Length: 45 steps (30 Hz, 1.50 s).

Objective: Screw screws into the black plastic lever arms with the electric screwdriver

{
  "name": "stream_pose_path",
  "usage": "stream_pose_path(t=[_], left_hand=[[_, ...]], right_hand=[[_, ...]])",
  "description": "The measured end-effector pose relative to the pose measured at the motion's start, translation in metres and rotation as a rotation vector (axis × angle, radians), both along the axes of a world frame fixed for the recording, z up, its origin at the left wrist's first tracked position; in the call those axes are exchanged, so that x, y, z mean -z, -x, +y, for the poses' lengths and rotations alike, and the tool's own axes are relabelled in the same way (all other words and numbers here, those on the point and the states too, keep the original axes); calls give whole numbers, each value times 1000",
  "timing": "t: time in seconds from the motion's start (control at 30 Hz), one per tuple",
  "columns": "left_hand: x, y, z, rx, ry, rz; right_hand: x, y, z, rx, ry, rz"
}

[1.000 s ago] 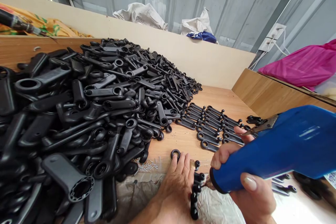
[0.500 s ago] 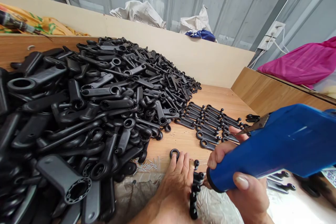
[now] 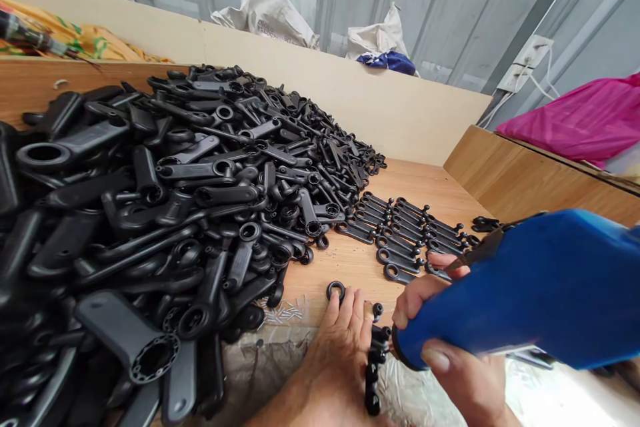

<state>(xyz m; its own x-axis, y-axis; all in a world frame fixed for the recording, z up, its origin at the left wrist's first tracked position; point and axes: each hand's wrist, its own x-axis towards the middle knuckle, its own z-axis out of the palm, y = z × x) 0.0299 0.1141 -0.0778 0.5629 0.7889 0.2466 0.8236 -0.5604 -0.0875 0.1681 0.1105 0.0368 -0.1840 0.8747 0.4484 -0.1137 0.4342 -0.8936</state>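
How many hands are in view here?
2: the left hand, palm down beside a row of black parts, and the right hand, gripping a blue tool. Parts of both are hidden.

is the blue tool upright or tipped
Tipped: the blue tool slants across the right grip, its narrow black-rimmed end toward the row of black knobs, its wide end toward the picture's right edge.
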Motion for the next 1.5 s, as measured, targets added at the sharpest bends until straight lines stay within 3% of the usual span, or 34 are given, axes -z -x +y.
stream_pose_path(t=[0.17, 0.27, 0.4, 0.53, 0.7, 0.83, 1.03, 1.33, 1.5], left_hand=[[-28, 0, -2, 19, 232, 43], [-43, 1, -3, 27, 285, 45], [-53, 2, -3, 8, 345, 71], [-51, 4, -5, 29, 447, -4], [-48, 3, -5, 24, 502, -51], [-49, -2, -1, -18, 541, 57], [-37, -2, 1, -8, 395, 91], [-28, -3, 4, 16, 358, 81], [-37, -1, 3, -12, 358, 95]], right_hand=[[-4, 4, -1, -51, -23, -152], [-2, 3, -3, -82, -67, -215], [-9, 2, -6, -41, -44, 40], [-26, 5, -10, 4, -16, 344], [-25, 10, -10, -64, 52, 414], [-21, 10, -8, -82, 88, 405], [-18, 9, -6, -39, 104, 376], [-18, 10, -6, -82, 145, 343], [-20, 10, -7, -125, 114, 298]])
